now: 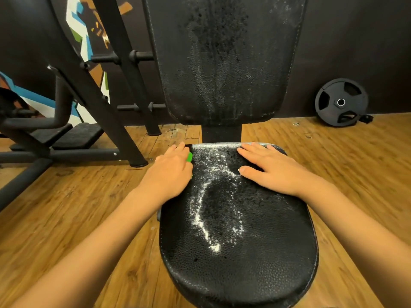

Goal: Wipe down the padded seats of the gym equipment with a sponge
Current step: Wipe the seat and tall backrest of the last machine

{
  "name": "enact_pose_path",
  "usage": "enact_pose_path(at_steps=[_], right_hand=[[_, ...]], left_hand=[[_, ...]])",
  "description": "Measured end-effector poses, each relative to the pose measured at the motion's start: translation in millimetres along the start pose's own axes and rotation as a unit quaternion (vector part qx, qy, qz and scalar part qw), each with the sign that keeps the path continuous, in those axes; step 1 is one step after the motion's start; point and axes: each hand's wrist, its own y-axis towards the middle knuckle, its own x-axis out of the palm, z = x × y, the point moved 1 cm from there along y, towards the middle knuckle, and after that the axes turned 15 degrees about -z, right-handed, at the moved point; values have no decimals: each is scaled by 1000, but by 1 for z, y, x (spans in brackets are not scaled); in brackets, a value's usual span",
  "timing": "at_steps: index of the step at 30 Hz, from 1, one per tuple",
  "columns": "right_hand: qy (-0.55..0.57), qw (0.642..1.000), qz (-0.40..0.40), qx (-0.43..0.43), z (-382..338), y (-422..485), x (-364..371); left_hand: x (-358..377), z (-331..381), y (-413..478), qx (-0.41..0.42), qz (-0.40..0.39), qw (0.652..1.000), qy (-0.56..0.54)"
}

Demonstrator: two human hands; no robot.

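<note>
Foam-streaked black seat point(240, 252), green sponge point(189, 157) at left edge

The seat pad point(244, 252) is black pebbled vinyl streaked with white foam; the backrest point(222, 63) is black, speckled white. The sponge point(189, 157) is bright green. The floor point(66, 207) shows brown wood grain. The mural point(82, 25) carries blue, green, orange and white angular shapes.
</note>
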Motion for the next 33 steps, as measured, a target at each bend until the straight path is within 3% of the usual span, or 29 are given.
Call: enact_pose_path(at_steps=[10, 21, 33], right_hand=[[4, 1000, -4, 3, -2, -1, -1], [2, 1000, -1, 2, 0, 0, 0], [1, 1000, 1, -1, -1, 0, 0]], left_hand=[[-18, -6, 58, -32, 13, 999, -3], [6, 1, 3, 18, 36, 999, 9], [-2, 5, 26, -22, 56, 997, 52]])
